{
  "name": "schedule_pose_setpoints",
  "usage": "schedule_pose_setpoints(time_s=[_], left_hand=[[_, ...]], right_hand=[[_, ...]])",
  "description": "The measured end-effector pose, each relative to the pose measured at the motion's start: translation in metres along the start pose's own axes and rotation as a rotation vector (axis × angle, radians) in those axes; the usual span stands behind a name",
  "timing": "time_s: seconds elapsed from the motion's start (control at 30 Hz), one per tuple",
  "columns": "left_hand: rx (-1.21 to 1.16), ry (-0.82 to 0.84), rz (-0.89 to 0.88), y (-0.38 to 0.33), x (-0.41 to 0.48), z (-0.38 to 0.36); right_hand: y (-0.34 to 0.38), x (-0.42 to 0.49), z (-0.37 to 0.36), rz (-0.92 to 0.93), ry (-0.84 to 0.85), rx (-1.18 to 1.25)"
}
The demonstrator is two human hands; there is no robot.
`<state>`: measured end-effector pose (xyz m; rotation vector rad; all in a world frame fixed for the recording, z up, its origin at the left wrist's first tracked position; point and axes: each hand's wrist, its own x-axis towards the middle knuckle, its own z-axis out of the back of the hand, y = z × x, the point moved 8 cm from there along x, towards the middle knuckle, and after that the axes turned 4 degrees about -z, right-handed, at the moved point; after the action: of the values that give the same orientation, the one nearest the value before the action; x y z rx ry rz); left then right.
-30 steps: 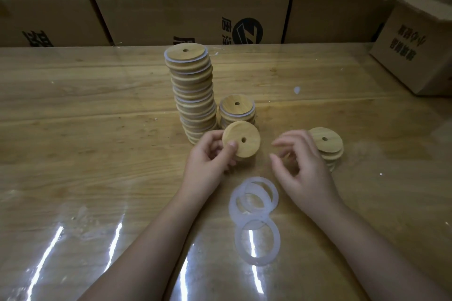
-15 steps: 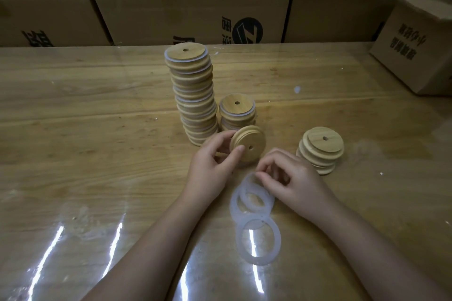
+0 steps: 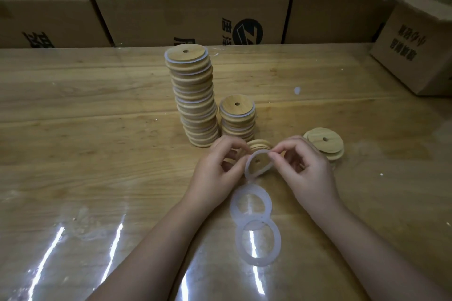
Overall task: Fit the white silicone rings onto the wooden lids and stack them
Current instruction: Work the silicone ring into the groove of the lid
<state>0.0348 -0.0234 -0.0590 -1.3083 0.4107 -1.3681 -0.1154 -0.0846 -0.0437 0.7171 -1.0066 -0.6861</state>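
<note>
Holding the wooden lid tilted, the left hand curls its grip round the rim, likely to expose the edge; the right hand pinches the silicone ring against the lid's top. Spare rings lie toward the table's near edge, within reach; finished stacks stand mid-table.
</note>
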Motion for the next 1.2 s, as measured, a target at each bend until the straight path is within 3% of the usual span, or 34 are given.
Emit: schedule_pose_setpoints(time_s=[0.23, 1.2], left_hand=[[0.018, 0.023, -0.148, -0.016, -0.003, -0.002], [0.066, -0.056, -0.103, -0.005, -0.002, 0.002]], right_hand=[[0.003, 0.000, -0.002, 0.080, -0.008, -0.058], [-0.003, 0.000, 0.002, -0.003, -0.048, 0.030]])
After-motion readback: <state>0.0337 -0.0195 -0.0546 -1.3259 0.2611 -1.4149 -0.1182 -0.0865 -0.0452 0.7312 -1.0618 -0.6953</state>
